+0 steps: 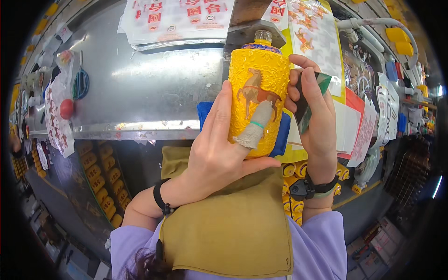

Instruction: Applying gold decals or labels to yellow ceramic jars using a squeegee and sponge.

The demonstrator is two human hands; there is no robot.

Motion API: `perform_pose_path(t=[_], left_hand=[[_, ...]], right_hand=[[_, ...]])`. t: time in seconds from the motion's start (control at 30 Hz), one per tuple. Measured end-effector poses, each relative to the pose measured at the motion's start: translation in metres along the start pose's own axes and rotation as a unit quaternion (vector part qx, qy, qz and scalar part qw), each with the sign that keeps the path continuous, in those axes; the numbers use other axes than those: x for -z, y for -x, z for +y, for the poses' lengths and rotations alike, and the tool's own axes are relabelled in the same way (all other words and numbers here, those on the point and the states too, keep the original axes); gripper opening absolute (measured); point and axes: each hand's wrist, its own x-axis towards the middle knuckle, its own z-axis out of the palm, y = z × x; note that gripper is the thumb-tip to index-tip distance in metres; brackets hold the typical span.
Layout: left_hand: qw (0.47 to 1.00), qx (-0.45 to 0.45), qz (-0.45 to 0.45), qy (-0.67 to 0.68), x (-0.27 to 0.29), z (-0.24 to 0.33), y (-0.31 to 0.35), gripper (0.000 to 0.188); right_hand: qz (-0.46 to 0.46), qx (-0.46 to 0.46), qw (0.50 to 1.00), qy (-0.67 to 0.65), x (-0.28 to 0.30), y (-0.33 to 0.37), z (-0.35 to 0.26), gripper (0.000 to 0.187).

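A yellow embossed bottle (236, 100) with a clear glass neck leans upright in front of me, bearing a brown horse decal (254, 89). My left hand (217, 135) holds it, its fingers along the left side and its thumb under the lower end. One finger of that hand wears a cloth finger cover (254, 128) with a green band and presses on the horse's hindquarters. Between the thumb and fingers of my right hand (317, 112) is a thin, flat, dark piece with a green corner (323, 83). The right fingertips are beside the bottle's right edge. A blue cloth (281, 135) lies behind the bottle.
Printed decal sheets (177, 21) lie on the metal bench (163, 70), with horse decal sheets (312, 32) at the right. Scissors with blue handles (80, 81) and a red ball (66, 108) are at the left. Several yellow bottles (95, 179) stand below the bench.
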Motion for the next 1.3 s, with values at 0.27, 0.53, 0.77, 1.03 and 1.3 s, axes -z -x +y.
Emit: perform_pose_path(t=[0.27, 0.53, 0.77, 1.03, 1.3], left_hand=[[0.999, 0.037, -0.011, 0.025, 0.005, 0.007, -0.004, 0.097], [0.987, 0.064, -0.109, -0.095, 0.008, 0.029, -0.019, 0.106], [0.986, 0.049, -0.092, -0.129, -0.004, 0.027, -0.012, 0.096], [0.999, 0.028, 0.012, 0.015, -0.008, 0.0, 0.01, 0.082], [0.989, 0.072, 0.084, 0.093, -0.023, -0.021, 0.019, 0.093]], right_hand=[[-0.001, -0.005, 1.0, -0.003, -0.001, -0.001, -0.001, 0.047], [-0.025, 0.024, 0.996, -0.079, 0.004, 0.002, 0.007, 0.063], [-0.002, 0.047, 0.994, -0.099, 0.015, 0.008, 0.006, 0.052], [0.064, 0.164, 0.975, 0.137, 0.009, 0.024, 0.015, 0.033], [0.049, 0.519, 0.704, 0.482, 0.008, 0.019, -0.01, 0.031]])
